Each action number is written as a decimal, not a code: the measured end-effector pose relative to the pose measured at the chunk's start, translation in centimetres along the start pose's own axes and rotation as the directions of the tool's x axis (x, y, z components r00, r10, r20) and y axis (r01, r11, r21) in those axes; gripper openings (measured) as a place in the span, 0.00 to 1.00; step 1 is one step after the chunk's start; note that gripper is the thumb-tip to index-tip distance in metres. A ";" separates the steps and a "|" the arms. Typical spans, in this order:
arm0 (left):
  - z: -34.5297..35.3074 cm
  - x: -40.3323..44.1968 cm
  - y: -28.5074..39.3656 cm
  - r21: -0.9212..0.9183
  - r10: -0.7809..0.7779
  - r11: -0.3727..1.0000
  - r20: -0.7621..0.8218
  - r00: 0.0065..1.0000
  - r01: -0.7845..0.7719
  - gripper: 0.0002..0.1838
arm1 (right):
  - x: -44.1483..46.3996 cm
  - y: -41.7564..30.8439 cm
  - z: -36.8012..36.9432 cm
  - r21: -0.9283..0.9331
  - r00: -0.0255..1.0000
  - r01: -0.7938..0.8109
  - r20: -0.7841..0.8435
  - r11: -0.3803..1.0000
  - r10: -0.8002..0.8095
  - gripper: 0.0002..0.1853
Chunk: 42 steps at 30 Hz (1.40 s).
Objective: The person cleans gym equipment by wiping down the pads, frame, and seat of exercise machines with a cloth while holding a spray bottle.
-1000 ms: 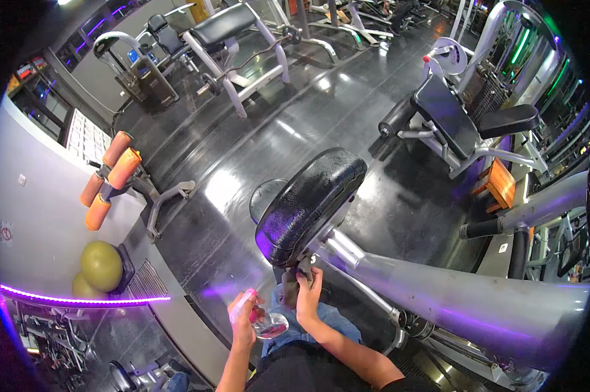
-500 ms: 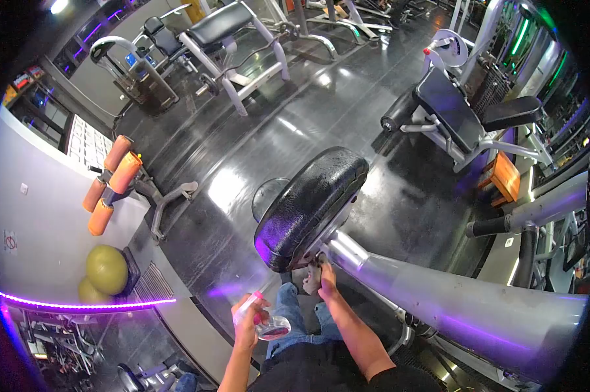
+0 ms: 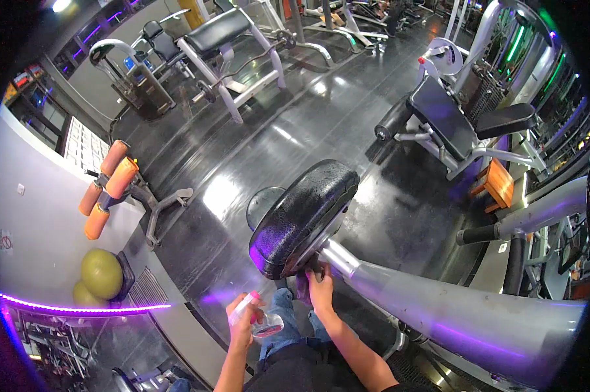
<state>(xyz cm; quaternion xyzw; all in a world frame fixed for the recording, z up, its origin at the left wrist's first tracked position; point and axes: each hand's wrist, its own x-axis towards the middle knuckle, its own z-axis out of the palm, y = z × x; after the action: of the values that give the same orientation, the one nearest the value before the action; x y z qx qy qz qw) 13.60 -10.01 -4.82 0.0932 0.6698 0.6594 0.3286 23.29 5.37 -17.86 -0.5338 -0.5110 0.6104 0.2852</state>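
Note:
A clear spray bottle (image 3: 269,325) with a pink nozzle is gripped in my left hand (image 3: 241,318), at the lower middle of the view. My right hand (image 3: 320,291) holds a dark cloth (image 3: 303,287) up against the underside of a black padded seat (image 3: 304,219), close to where its metal post begins. The pad looks wet and shiny on top. A thick grey beam (image 3: 438,300) runs from the pad to the right. Part of the cloth is hidden behind my fingers and the pad.
Orange foam rollers (image 3: 121,178) on a stand and green exercise balls (image 3: 101,274) are at the left. A black bench (image 3: 442,117) and a wooden stool (image 3: 495,185) stand at the right. A barbell bench (image 3: 219,31) is farther back.
My right hand with the cloth has shifted slightly under the pad, and its wrist has turned. The left hand still holds the bottle. The view has moved a little.

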 end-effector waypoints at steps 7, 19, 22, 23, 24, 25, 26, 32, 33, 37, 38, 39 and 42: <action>1.6 0.0 2.8 -0.015 0.046 0.999 0.002 0.999 -0.046 0.13 | -2.4 -11.1 -2.4 0.101 0.984 0.171 0.037 0.980 -0.175 0.18; 4.2 0.5 9.4 0.102 0.148 0.978 0.294 0.944 -0.184 0.13 | 0.3 -16.7 -3.1 0.099 0.964 0.250 -0.116 0.963 -0.238 0.14; 4.8 0.9 10.5 0.154 0.199 0.951 0.356 0.913 -0.267 0.13 | -1.5 -14.7 -3.3 -0.103 0.842 0.540 0.045 0.835 -0.538 0.13; 4.9 1.1 10.9 0.277 0.238 0.886 0.416 0.877 -0.372 0.13 | -1.5 -14.5 -3.4 -0.104 0.841 0.540 0.042 0.835 -0.539 0.13; 5.0 1.2 11.3 0.386 0.266 0.792 0.480 0.836 -0.473 0.13 | -1.4 -14.3 -3.4 -0.087 0.869 0.496 0.050 0.864 -0.493 0.14; 5.3 1.1 11.7 0.386 0.266 0.791 0.483 0.834 -0.475 0.13 | -1.2 -14.1 -3.3 -0.069 0.893 0.450 0.059 0.891 -0.446 0.14; 5.7 1.0 12.1 0.406 0.266 0.763 0.510 0.818 -0.502 0.12 | -0.6 -14.0 -3.0 -0.067 0.892 0.451 0.056 0.890 -0.448 0.14; 7.0 1.3 12.3 0.430 0.163 0.772 0.578 0.799 -0.468 0.12 | 4.7 -15.9 -2.1 0.336 0.896 0.401 -0.337 0.852 -0.288 0.19; 7.2 1.5 12.2 0.412 0.136 0.801 0.581 0.803 -0.434 0.13 | 5.2 -16.4 -2.0 0.389 0.904 0.365 -0.365 0.845 -0.223 0.18; 7.5 2.2 11.3 0.444 0.143 0.756 0.605 0.783 -0.481 0.13 | 7.7 -15.6 -2.4 0.241 0.889 0.349 -0.392 0.906 -0.238 0.18; 7.6 2.2 11.3 0.481 0.124 0.740 0.590 0.798 -0.470 0.13 | 7.9 -15.3 -2.5 0.347 0.927 0.272 -0.343 0.898 -0.148 0.18; 7.6 2.3 11.3 0.517 0.107 0.723 0.573 0.813 -0.459 0.13 | 8.4 -14.9 -2.6 0.446 0.957 0.190 -0.283 0.874 -0.063 0.17; 7.2 2.5 10.6 0.488 0.133 0.733 0.579 0.804 -0.473 0.13 | 11.1 -11.3 -2.5 0.227 0.920 0.244 -0.361 0.943 -0.151 0.17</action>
<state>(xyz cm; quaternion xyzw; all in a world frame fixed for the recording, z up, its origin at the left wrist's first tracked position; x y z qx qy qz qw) 12.49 -1.50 5.00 0.4764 0.7092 0.4036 0.3273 20.43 19.59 -11.16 -0.5323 -0.4189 0.5409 0.4986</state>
